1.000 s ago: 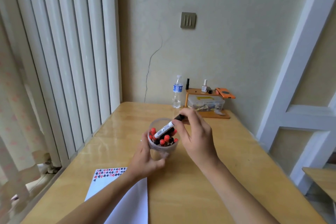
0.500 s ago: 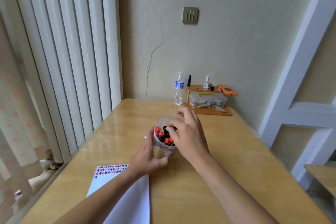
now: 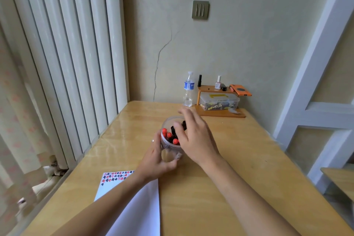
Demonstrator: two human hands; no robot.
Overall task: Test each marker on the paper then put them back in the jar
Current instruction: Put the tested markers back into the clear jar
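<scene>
At table centre, clear plastic jar (image 3: 168,144) of red- and black-capped markers (image 3: 169,136); left hand (image 3: 156,158) grips it from 7 o'clock. Right hand (image 3: 193,138) over the rim, fingertips on a black cap, grip unclear. Paper (image 3: 134,207) at 7 o'clock. Step: selecting a marker. Next: pinch, lift clear.

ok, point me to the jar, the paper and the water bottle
jar (image 3: 166,146): head view, clear front wall below the marker caps.
paper (image 3: 141,209): head view, blank white area near the left forearm.
water bottle (image 3: 188,86): head view, blue label.
</scene>
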